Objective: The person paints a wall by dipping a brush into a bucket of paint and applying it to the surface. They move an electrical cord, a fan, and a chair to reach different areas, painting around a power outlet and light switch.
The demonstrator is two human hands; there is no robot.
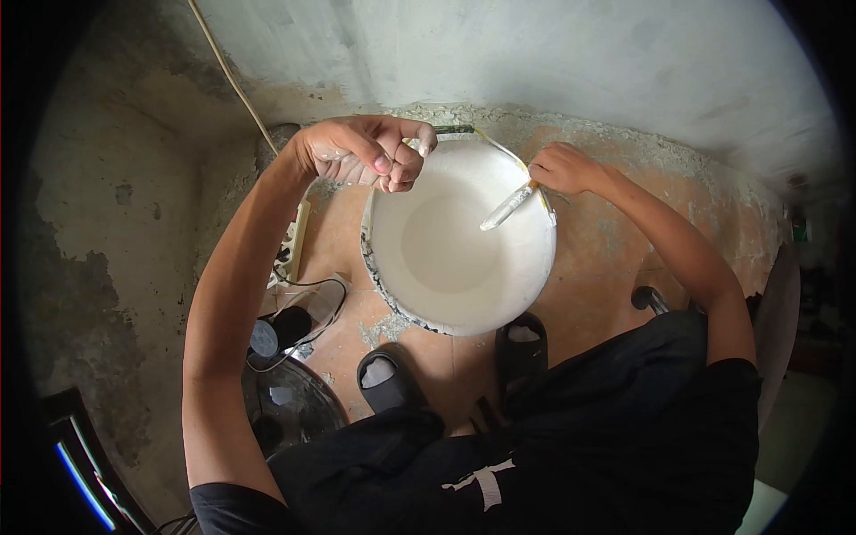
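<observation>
A large white bucket (370,254) of milky off-white liquid (450,245) stands on the floor before me, its rim smeared and chipped. My right hand (563,168) is closed around the handle of a paintbrush (508,207) at the bucket's right rim. White coats the brush, and its tip points down and left over the liquid. Above the upper left rim, my left hand (374,153) is turned palm up with curled fingers, the thumb lying against them. White smears mark its fingers, and nothing shows in it. Behind it runs the bucket's handle with a dark green grip (455,129).
A power strip (294,241) with cables lies left of the bucket, near a dark round object (292,327). My sandalled feet (390,379) are close below the bucket. A patchy wall (571,62) rises behind, and a cord (230,76) hangs at upper left.
</observation>
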